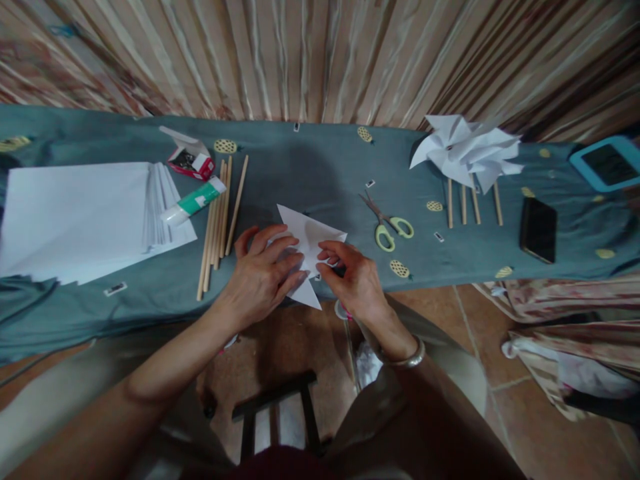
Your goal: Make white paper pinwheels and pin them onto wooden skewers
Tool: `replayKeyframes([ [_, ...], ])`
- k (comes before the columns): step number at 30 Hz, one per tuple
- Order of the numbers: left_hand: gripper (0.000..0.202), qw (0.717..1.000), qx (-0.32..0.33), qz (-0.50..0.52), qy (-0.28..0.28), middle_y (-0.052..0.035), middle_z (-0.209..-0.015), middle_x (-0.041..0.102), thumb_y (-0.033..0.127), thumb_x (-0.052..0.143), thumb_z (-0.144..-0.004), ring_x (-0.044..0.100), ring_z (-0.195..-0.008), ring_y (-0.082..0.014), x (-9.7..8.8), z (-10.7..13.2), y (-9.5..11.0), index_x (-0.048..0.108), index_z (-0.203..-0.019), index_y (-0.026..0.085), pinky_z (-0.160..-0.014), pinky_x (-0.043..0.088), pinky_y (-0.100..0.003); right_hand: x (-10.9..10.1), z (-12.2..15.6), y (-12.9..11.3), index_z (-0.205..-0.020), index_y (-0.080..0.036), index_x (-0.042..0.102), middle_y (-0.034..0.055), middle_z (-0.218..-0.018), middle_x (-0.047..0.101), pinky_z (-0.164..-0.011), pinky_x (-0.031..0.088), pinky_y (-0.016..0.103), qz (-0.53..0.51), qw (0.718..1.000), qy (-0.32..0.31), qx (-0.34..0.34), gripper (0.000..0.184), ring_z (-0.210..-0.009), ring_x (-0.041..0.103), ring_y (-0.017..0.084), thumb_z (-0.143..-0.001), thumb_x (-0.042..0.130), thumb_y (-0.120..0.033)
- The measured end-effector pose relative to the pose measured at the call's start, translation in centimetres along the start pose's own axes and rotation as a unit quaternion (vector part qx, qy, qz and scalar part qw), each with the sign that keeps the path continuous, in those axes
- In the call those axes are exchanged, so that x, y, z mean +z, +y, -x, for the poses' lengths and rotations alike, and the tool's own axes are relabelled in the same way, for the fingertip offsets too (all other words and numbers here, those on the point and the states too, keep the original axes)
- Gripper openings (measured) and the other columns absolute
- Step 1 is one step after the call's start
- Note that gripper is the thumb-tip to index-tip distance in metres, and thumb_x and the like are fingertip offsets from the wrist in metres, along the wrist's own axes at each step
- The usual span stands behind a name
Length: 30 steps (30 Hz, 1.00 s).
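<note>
A white paper (311, 230) with pointed, cut corners lies at the table's front edge, one tip reaching over it. My left hand (267, 267) rests on its left side with fingers stretched out and slightly spread. At the right side of the paper, my right hand (350, 273) has its fingers curled and its thumb and forefinger pinched at the paper's edge. The hands cover much of the paper's middle. Green-handled scissors (385, 223) lie apart from my right hand, blades pointing away. Several wooden sticks (215, 227) lie left of my left hand.
A stack of white paper (75, 217) lies left, with a glue tube (195, 200) and an open red box of small metal pieces (193, 160) nearby. Finished paper pinwheels (465, 150) on sticks lie back right, near a black phone (539, 230) and a blue-framed device (607, 163). A curtain (320, 60) hangs behind.
</note>
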<state>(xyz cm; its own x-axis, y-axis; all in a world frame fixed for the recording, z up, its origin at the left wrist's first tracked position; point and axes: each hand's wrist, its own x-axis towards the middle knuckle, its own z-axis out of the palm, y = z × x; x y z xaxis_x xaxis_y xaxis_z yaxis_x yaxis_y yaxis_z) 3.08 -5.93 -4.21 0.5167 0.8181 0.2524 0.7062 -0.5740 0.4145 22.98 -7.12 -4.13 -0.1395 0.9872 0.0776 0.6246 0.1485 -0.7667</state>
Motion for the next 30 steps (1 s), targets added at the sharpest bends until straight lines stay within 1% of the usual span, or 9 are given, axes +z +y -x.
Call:
replayKeyframes([
  [4,0.025,1.000,-0.002,0.003,-0.006,-0.0071,-0.123,0.066,0.039,0.051,-0.094,0.046,-0.130,-0.0336,0.0,0.0,0.0,0.071,-0.103,0.027,-0.108,0.029,-0.060,0.0,0.0,0.0,-0.105,-0.023,0.065,0.0027,-0.093,0.072,-0.082,0.052,0.033,0.003,1.000,0.002,-0.004,0.025,-0.085,0.064,0.018,-0.083,0.058,-0.015],
  [7,0.030,1.000,-0.007,-0.012,-0.009,-0.0080,-0.123,0.066,0.041,0.048,-0.096,0.045,-0.131,-0.0340,-0.1,0.0,0.1,0.071,-0.105,0.023,-0.107,0.028,-0.062,0.1,0.0,0.0,-0.105,-0.023,0.066,0.0024,-0.093,0.072,-0.082,0.052,0.033,0.007,1.000,0.004,-0.004,0.025,-0.085,0.064,0.018,-0.083,0.058,-0.016],
  [10,0.030,0.999,-0.015,-0.027,-0.014,-0.0068,-0.126,0.065,0.040,0.046,-0.097,0.041,-0.134,-0.0346,-0.2,-0.1,0.2,0.071,-0.103,0.023,-0.109,0.025,-0.065,0.1,0.0,0.1,-0.106,-0.023,0.066,0.0026,-0.094,0.072,-0.082,0.052,0.033,0.004,1.000,0.000,0.001,0.026,-0.085,0.064,0.018,-0.082,0.058,-0.016],
  [13,0.030,0.999,-0.017,-0.035,-0.007,-0.0056,-0.127,0.064,0.038,0.046,-0.097,0.038,-0.136,-0.0347,0.0,-0.1,0.2,0.072,-0.100,0.024,-0.111,0.021,-0.066,0.1,-0.1,0.2,-0.108,-0.023,0.065,0.0027,-0.094,0.072,-0.081,0.052,0.033,0.008,1.000,-0.005,0.005,0.028,-0.084,0.064,0.018,-0.081,0.059,-0.015],
  [16,0.030,0.999,-0.012,-0.030,0.005,-0.0070,-0.126,0.064,0.042,0.049,-0.096,0.039,-0.135,-0.0345,0.2,0.0,0.0,0.072,-0.100,0.024,-0.110,0.020,-0.067,0.1,-0.1,0.1,-0.109,-0.022,0.065,0.0032,-0.093,0.072,-0.080,0.052,0.032,0.011,1.000,-0.007,0.007,0.029,-0.083,0.064,0.018,-0.081,0.059,-0.014],
  [20,0.030,0.999,-0.016,0.029,0.039,-0.0064,-0.128,0.063,0.043,0.051,-0.095,0.040,-0.134,-0.0324,-0.3,0.4,-0.5,0.068,-0.112,0.027,-0.108,0.028,-0.061,0.1,-0.1,0.0,-0.108,-0.022,0.065,0.0034,-0.095,0.072,-0.082,0.052,0.033,0.012,1.000,-0.007,0.005,0.028,-0.086,0.064,0.018,-0.082,0.059,-0.015],
  [23,0.034,0.997,-0.018,0.041,0.067,-0.0077,-0.125,0.064,0.044,0.053,-0.093,0.046,-0.127,-0.0314,-1.1,0.9,-0.7,0.064,-0.120,0.028,-0.103,0.036,-0.056,0.1,0.0,0.1,-0.109,-0.023,0.065,0.0033,-0.095,0.072,-0.082,0.052,0.033,0.010,1.000,-0.003,0.002,0.028,-0.087,0.065,0.019,-0.082,0.059,-0.016],
  [26,0.039,0.998,-0.032,0.023,0.050,-0.0090,-0.121,0.064,0.046,0.057,-0.090,0.054,-0.114,-0.0310,-1.3,1.7,-0.6,0.058,-0.126,0.029,-0.094,0.044,-0.053,0.1,0.1,0.2,-0.109,-0.023,0.065,0.0036,-0.096,0.072,-0.081,0.052,0.033,0.007,1.000,0.002,-0.002,0.027,-0.087,0.065,0.018,-0.083,0.060,-0.017],
  [30,0.049,0.999,-0.021,0.008,0.033,-0.0153,-0.121,0.062,0.048,0.054,-0.091,0.058,-0.110,-0.0333,-0.8,2.5,-0.5,0.054,-0.132,0.021,-0.089,0.047,-0.053,0.0,0.2,0.2,-0.109,-0.023,0.065,0.0039,-0.095,0.073,-0.080,0.052,0.032,0.004,1.000,0.004,-0.006,0.027,-0.086,0.065,0.018,-0.084,0.061,-0.018],
])
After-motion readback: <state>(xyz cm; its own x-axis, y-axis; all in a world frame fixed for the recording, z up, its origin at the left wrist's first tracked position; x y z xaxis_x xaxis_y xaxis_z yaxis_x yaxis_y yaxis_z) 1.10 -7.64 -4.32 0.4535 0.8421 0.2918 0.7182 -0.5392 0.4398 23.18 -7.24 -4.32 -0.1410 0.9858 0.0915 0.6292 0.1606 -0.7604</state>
